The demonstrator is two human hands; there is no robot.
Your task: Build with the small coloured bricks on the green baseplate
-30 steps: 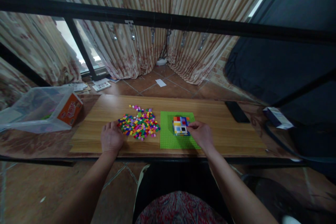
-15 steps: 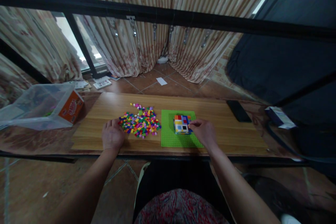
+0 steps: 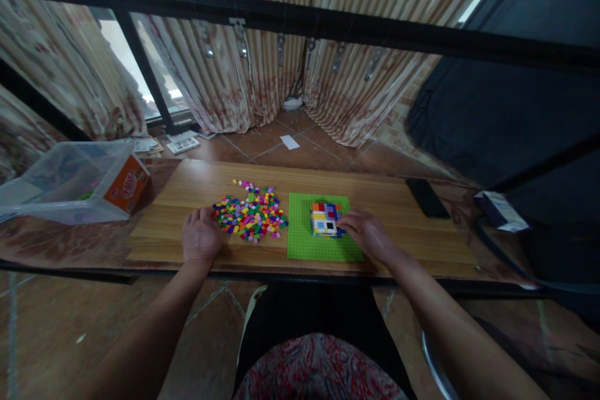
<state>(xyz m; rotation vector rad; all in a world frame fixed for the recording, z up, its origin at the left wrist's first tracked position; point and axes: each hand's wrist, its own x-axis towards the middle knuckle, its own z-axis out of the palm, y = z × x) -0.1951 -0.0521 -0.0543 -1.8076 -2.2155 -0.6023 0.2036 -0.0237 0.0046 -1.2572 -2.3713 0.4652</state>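
Observation:
On the wooden board, a low block build of mixed-colour toy bricks point(image 3: 324, 225) stands on a green studded baseplate point(image 3: 302, 249). My right hand point(image 3: 368, 232) is at its right side, thumb and fingers pinched together against the edge of the build. Whatever lies between those fingertips is hidden. To the left of the baseplate spreads a loose pile of small coloured bricks point(image 3: 250, 217). My left hand point(image 3: 201, 236) rests on the board at the pile's left edge, palm down, its fingers stretched forward and holding nothing that I can see.
A clear plastic bin point(image 3: 70, 184) with an orange label stands at the far left. A black phone point(image 3: 426, 197) lies on the board's right part, with a small box point(image 3: 501, 210) beyond it. A dark metal bar point(image 3: 300, 15) crosses ahead, before striped curtains point(image 3: 262, 87).
My right hand has shifted slightly, its wrist turning out to the right, with the fingertips still at the build. My left hand stays by the pile. The view has tilted a little.

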